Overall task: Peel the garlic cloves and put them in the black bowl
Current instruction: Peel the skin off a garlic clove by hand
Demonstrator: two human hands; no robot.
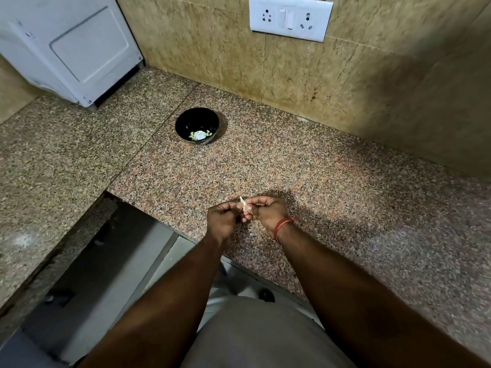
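Pinching a garlic clove (243, 205) between them, both hands meet just above the near edge of the granite counter (332, 181). The left hand (222, 218) has its fingers curled in, thumb and fingertips closed on the clove from the left. The right hand (265, 212) grips it from the other side, fingers bent round it, a red thread (283, 226) tied at the wrist. A pale sliver of skin sticks up from the clove (how much skin is left on it is too small to tell).

The black bowl (197, 125) sits farther back on the counter, well apart from the hands and near the tiled wall (358, 83). Inside it lie a few pale peeled cloves (199, 135), gathered at the near side of the bottom.

A white appliance (69, 46) stands at the back left of the counter, and a white socket plate (291, 18) is mounted on the wall above.
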